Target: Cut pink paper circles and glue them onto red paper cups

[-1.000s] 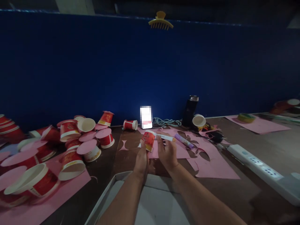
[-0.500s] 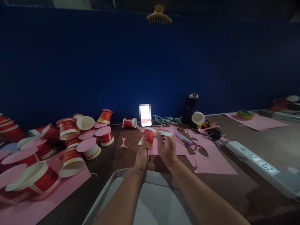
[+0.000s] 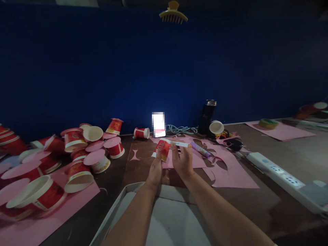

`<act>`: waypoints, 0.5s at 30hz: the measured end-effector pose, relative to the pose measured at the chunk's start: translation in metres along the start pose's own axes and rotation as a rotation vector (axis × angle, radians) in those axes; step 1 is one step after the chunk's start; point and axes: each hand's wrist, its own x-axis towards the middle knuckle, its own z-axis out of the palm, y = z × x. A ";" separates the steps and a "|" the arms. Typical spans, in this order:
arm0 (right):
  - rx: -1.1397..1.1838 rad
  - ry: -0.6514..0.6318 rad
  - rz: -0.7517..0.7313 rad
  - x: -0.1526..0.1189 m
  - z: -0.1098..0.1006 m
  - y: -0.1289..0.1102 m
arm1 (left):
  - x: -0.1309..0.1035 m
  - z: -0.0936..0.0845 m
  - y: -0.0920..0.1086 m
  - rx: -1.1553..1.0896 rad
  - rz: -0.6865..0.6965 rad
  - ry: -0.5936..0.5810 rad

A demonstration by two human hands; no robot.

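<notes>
My left hand point(image 3: 155, 169) is closed around a red paper cup point(image 3: 162, 147) with a pale rim. The cup is tilted, and its rim edge shows at the lower left. My right hand point(image 3: 182, 160) grips a white marker point(image 3: 182, 145) with an orange end, its tip pointing left at the side of the cup. Whether the tip touches the cup I cannot tell. Just right of that hand, a purple tube point(image 3: 200, 149) lies on cut pink paper point(image 3: 238, 171).
Many red paper cups point(image 3: 74, 140), several with pink paper discs, crowd the left. A lit phone point(image 3: 158, 124), a dark flask point(image 3: 207, 118) and a coiled cable point(image 3: 180, 130) stand behind. A power strip point(image 3: 279, 174) lies right. A white box lid point(image 3: 176, 218) is under my forearms.
My left hand has turned the red paper cup, so its rim now shows at the lower left. The marker stays almost in place, and the view has tipped down slightly.
</notes>
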 end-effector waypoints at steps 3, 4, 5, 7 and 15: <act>-0.007 0.000 -0.001 0.000 0.000 0.000 | -0.002 0.000 0.004 0.025 0.042 -0.032; -0.008 -0.001 -0.001 0.000 0.000 0.000 | -0.003 0.000 0.005 0.027 0.043 -0.036; -0.010 -0.001 0.000 0.001 0.000 -0.001 | -0.003 0.001 0.006 0.024 0.041 -0.038; -0.016 -0.003 -0.001 0.001 -0.001 -0.001 | -0.004 0.002 0.007 0.012 0.039 -0.043; -0.017 -0.001 -0.006 0.001 -0.001 -0.002 | -0.004 0.002 0.010 0.020 0.071 -0.024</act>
